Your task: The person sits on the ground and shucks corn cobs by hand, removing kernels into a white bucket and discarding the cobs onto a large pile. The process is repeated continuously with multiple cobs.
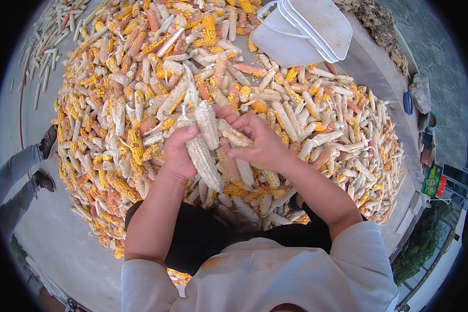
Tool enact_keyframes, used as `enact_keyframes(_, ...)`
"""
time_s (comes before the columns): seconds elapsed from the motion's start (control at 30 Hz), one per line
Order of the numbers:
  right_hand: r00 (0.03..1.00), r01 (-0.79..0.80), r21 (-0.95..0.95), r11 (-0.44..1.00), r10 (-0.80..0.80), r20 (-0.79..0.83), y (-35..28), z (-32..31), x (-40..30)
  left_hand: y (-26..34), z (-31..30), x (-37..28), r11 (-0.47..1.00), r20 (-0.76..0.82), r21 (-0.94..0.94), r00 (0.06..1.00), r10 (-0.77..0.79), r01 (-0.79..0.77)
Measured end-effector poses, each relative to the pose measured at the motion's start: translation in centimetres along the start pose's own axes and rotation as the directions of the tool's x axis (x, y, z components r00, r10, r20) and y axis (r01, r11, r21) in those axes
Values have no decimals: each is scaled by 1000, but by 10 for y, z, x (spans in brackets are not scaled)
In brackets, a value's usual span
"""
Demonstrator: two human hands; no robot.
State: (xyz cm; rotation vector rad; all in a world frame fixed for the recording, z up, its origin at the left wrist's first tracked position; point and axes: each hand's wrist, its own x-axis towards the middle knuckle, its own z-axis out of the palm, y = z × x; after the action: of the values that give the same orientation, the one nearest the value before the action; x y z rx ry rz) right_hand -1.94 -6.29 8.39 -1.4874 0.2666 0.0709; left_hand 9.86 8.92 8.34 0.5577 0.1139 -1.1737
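Observation:
Several pale corn cobs, mostly bare of kernels, are bunched between my hands above a large pile of corn cobs [101, 148]. My left hand [181, 150] is closed around a whitish cob [204, 163] that points down, with dry husk [191, 93] standing up above the thumb. Another whitish cob [207, 124] lies upright against it, between the two hands. My right hand [257, 140] grips a shorter cob with some pale yellow kernels [234, 134] between thumb and fingers. Cobs in the pile are yellow, reddish or pale, some with kernels left on.
White plastic buckets [288, 43] lie on their side at the pile's top edge. Bare cobs [45, 64] lie scattered on the concrete floor at upper left. Another person's legs and shoes [45, 181] are at the left. Rough rocks [382, 27] line the upper right.

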Motion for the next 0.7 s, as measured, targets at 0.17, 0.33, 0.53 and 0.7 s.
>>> enact_keyframes(0.17,989,-132,259,957,145,-30,-8,2,-4,-2,4,0,999,-3,-13,999,37,-37)
enact_keyframes(0.33,974,-168,248,954,200,-110,3,1,-5,-5,10,0,997,27,65,999,40,-42)
enact_keyframes(0.53,967,-183,187,965,211,-146,14,4,-4,-4,9,-1,988,13,143,998,56,-58)
enact_keyframes(0.7,954,-285,250,925,298,-14,15,-3,-3,-2,9,1,980,7,199,1000,23,-24)
